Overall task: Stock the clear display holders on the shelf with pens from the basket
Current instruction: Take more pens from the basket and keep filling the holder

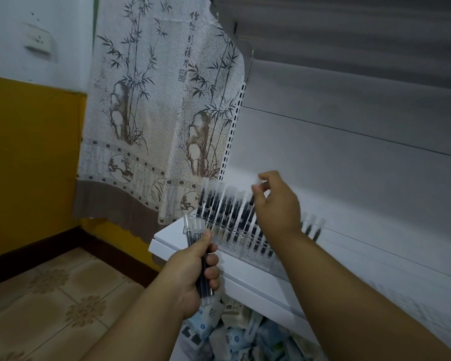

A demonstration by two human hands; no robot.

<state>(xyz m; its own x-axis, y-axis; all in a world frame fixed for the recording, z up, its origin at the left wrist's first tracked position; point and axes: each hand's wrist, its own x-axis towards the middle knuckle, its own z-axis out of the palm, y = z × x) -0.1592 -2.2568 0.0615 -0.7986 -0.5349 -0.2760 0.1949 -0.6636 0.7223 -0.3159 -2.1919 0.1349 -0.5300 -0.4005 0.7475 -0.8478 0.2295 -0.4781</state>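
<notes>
My left hand [193, 277] grips a small bundle of clear-and-black pens [194, 230] upright, in front of the white shelf's left corner. My right hand [276, 204] reaches over the shelf and pinches the clear cap end of one pen [258, 186] above the rows. Several pens stand tilted in the clear display holders [248, 252] along the white shelf [248, 280]. A few more pens [314, 227] stand to the right of my right hand. The basket is not in view.
A bamboo-print curtain [154, 113] hangs left of the shelf's perforated upright [232, 142]. Below the shelf lie several packaged goods [235, 332]. Tiled floor [50, 295] and a yellow wall [31, 157] are on the left. The grey back panel [349, 152] rises behind the pens.
</notes>
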